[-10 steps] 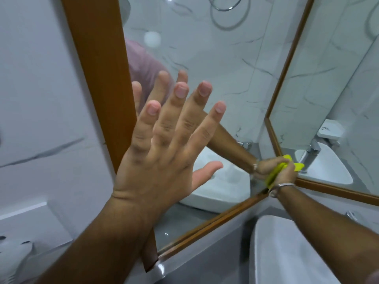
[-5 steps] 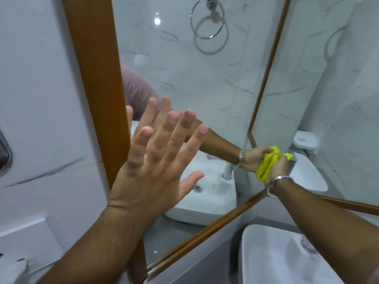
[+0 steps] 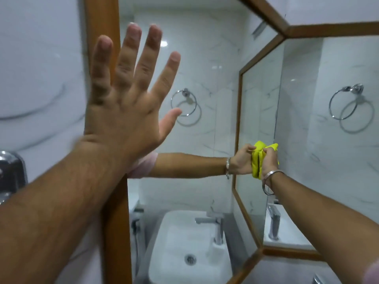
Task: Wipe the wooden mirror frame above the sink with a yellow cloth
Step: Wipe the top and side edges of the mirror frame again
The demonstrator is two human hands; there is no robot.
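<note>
The wooden mirror frame (image 3: 102, 21) runs up the left side of the glass and meets more brown frame strips at the far right corner (image 3: 238, 119). My left hand (image 3: 123, 95) is flat and spread, its palm pressed against the left frame strip and the glass beside it. My right hand (image 3: 268, 160) grips a bunched yellow cloth (image 3: 257, 162) and presses it against the mirror corner, right by the upright frame strip. A metal bangle sits on that wrist. The mirror doubles the arm and the cloth.
A white basin with a chrome tap (image 3: 217, 226) shows in the mirror below. Chrome towel rings (image 3: 184, 101) appear as reflections on marble walls. A chrome fixture (image 3: 10, 175) juts from the left wall. A second mirror panel (image 3: 328, 160) angles off on the right.
The view has tilted up. My left hand slid upward along the left frame strip. My right hand moved the yellow cloth up from the bottom corner along the right frame strip.
</note>
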